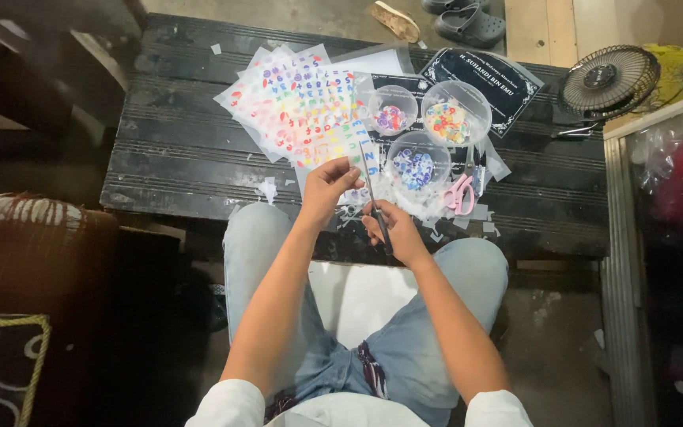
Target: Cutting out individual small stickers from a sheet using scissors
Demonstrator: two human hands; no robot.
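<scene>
1. Head view, progress: the work in hand is cutting small coloured letters and numbers out of clear sheets. Three clear bowls stand just right of the sheets: a far left bowl, a far right bowl and a near bowl. Each already holds a layer of coloured cut pieces, so a good part looks done.
2. Left to do, as I judge it: the fanned sheets are mostly full of uncut shapes, so plenty remains. White scraps lie on the black table below the near bowl.
3. Left hand: it sits just below the sheets, fingers curled with thumb and fingertips pinched on a narrow clear strip that rises toward the sheets.
4. Right hand: just right of the left hand, below the near bowl, fingers closed around the handles of dark scissors. The blades point up along the strip; how far apart they stand I cannot tell.
5. Spare pink scissors lie right of the near bowl, untouched. A small fan stands well right of the bowls.
</scene>
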